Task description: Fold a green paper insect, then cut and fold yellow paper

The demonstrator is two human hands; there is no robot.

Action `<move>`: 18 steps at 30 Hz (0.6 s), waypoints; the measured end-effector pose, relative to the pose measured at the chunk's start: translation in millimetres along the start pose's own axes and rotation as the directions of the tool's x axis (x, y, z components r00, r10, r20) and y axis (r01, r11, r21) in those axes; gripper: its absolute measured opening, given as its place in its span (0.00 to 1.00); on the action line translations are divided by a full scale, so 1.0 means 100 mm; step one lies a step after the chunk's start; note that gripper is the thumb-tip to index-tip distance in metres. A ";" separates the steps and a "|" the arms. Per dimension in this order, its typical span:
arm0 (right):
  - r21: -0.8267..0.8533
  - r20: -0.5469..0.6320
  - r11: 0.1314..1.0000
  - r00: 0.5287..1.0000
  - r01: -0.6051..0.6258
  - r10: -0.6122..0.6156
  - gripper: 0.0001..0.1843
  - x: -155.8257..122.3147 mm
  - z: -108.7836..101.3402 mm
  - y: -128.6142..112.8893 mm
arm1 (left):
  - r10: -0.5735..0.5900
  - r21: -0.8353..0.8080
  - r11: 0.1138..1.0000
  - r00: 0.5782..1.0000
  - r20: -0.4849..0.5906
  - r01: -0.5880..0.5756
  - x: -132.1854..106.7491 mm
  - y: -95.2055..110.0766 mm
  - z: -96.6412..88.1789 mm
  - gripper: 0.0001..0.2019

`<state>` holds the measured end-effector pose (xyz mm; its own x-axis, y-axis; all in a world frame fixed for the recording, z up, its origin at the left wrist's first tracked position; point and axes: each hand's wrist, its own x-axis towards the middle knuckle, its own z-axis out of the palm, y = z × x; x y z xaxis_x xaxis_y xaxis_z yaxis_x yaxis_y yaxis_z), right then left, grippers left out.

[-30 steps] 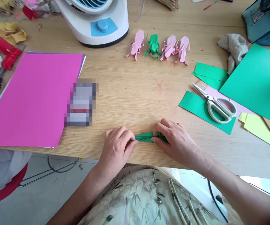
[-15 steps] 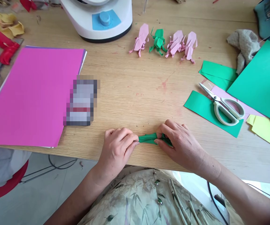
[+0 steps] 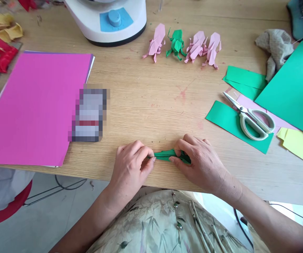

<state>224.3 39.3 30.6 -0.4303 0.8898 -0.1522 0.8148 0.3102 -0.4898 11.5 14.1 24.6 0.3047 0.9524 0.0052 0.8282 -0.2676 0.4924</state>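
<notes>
A narrow folded piece of green paper (image 3: 164,155) lies between my hands at the table's near edge. My left hand (image 3: 132,163) pinches its left tip between thumb and fingers. The fingers of my right hand (image 3: 200,160) are closed on its wider right end, partly hiding it. Farther back stand folded paper frogs: a green frog (image 3: 177,44) and several pink ones, among them a pink frog (image 3: 156,42) at the left of the row.
White-handled scissors (image 3: 256,121) rest on green paper strips (image 3: 221,114) at right, near a large green sheet (image 3: 296,95) and a grey cloth (image 3: 276,49). Leftward lie a stack of magenta paper (image 3: 40,105) and a blurred-out phone-like object (image 3: 89,114). A white appliance base (image 3: 109,24) stands behind.
My left thumb and index finger have shifted slightly at the paper's left tip. My right thumb has slid a little leftward along the paper. The view has moved slightly.
</notes>
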 end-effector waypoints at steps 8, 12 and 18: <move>-0.007 -0.022 0.999 0.999 -0.032 0.032 0.08 -0.02 0.03 -0.03 | -0.073 -0.019 0.997 0.997 0.039 0.074 0.03 0.01 -0.02 0.06; 0.010 -0.030 0.999 0.998 -0.047 0.047 0.08 -0.02 0.04 -0.03 | -0.133 0.062 0.990 0.989 0.069 0.129 0.05 0.04 -0.02 0.07; 0.024 -0.048 0.999 0.998 -0.043 0.044 0.08 -0.03 0.06 -0.01 | -0.092 0.043 0.995 0.983 0.161 0.087 0.12 -0.07 -0.16 0.06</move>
<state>222.1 34.7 26.9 -0.3748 0.9176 -0.1326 0.8231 0.2635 -0.5031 2.0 29.4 35.7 0.2986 0.9372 -0.1803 0.8707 -0.1901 0.4535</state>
